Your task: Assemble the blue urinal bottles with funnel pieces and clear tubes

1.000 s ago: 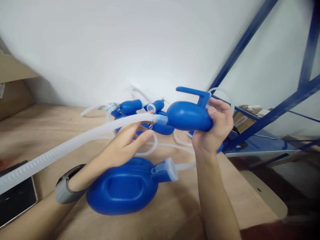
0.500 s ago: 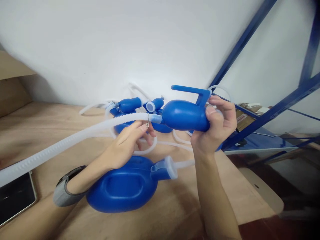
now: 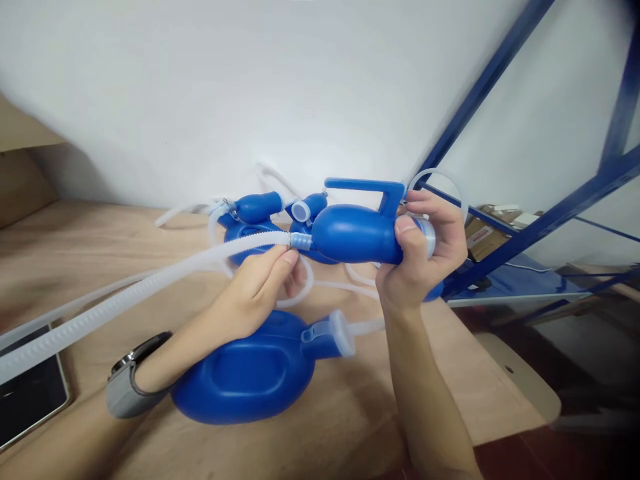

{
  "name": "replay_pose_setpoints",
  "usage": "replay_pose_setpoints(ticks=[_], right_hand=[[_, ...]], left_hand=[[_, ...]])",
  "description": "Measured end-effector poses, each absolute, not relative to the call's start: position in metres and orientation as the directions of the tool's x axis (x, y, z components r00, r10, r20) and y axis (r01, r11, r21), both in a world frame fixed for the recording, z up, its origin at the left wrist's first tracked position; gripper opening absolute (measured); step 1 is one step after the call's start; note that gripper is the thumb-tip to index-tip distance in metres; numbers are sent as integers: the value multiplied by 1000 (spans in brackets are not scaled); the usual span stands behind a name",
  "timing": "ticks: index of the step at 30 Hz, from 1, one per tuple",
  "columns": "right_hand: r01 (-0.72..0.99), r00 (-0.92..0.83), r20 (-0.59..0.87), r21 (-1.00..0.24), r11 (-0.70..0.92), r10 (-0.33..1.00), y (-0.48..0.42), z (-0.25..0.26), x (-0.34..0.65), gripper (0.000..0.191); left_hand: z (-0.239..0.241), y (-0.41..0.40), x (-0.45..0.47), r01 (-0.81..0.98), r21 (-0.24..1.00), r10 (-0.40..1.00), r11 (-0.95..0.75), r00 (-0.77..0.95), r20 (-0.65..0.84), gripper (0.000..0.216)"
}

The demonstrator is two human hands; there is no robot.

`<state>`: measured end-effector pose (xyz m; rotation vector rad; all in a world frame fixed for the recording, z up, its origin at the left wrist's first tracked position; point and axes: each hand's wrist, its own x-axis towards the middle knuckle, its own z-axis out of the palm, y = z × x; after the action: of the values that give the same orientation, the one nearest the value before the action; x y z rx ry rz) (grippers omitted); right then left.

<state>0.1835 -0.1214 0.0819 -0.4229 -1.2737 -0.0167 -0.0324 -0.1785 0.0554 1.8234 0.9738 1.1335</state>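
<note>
My right hand (image 3: 425,250) is wrapped around the capped end of a blue plastic urinal (image 3: 355,233), held level above the table with its bar handle (image 3: 365,185) upward. From its left end runs a corrugated translucent hose (image 3: 190,267), fitted over a pale connector (image 3: 301,241). At that joint sits a thin wire clamp (image 3: 291,241). My left hand (image 3: 267,277) pinches the clamp between thumb and fingers just under the hose; its lower fingers are partly hidden. Below lies a larger blue urinal bottle (image 3: 245,383) with a translucent lid (image 3: 343,333).
More blue urinals (image 3: 257,208) with hoses lie behind, near the white wall. A dark-screened tablet or phone (image 3: 35,393) is at the left on the wooden table (image 3: 340,433). Blue metal shelving (image 3: 540,220) stands right, and a cardboard box (image 3: 30,173) far left.
The held urinal has shifted slightly left and turned a little, showing more of its translucent cap. My left fingers have closed around the clamp, which hung visibly below the hose before.
</note>
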Motion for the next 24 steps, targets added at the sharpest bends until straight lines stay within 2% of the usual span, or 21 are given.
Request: replay_pose_setpoints(ticks=[5,14,17,19,22,24], right_hand=[[304,269,952,-229,925,147,-126,85,181,8],[320,257,954,-232,918,152,-138,83,170,8],[284,259,955,-217,934,143,-137,84,170,8],[244,239,965,-171,955,111,-134,85,173,13],[124,225,967,-151,981,121,-125,85,181,19],[11,227,948,-230,973,222,-118,83,188,22]], left_hand=[[50,-178,-30,147,920,901,-363,306,307,42],[44,-180,-26,209,872,895,-442,174,412,38],[44,-179,-28,431,718,833,-547,189,521,34],[44,-178,-30,485,653,805,-582,231,546,34],[44,-182,-32,356,712,795,-605,314,519,39],[46,-189,-33,280,774,807,-567,374,456,44]])
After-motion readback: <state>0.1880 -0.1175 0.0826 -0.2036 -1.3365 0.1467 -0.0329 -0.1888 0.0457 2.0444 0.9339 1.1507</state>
